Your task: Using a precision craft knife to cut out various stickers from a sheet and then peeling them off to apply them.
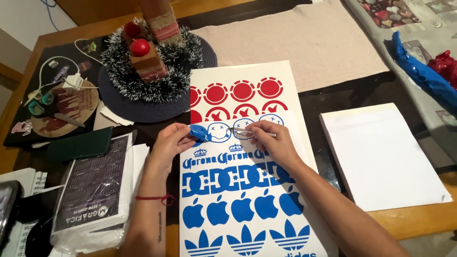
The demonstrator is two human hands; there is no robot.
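I observe a cream sticker sheet (266, 76) lying flat on the bench (409, 223), running from the middle of the view to the near edge. It carries red round emblems at its far end and rows of blue cut-out shapes nearer to me.

My left hand (172, 140) rests at the left edge of the sheet. Its grip is pressed together, thumb and forefinger pinching a peeled piece of blue film (200, 133) that lifts off the sheet among the row of round blue faces.

My right hand (273, 140) lies on the sheet just right of that spot. Its grip is closed around a thin silver tool (252, 132), held like a pen and lying almost flat, with the tip pointing left into one of the blue faces, close to the lifted film. I cannot tell whether the tip touches the sheet.

Right of the sheet, apart from it, lies a white paper pad (385, 157). Beyond the sheet is a beige placemat (304, 38). Far left stands a tinsel centrepiece (150, 62) on a dark round mat. Near left sits a bagged stack of prints (90, 190), with a dark green case (78, 145) just beyond it.
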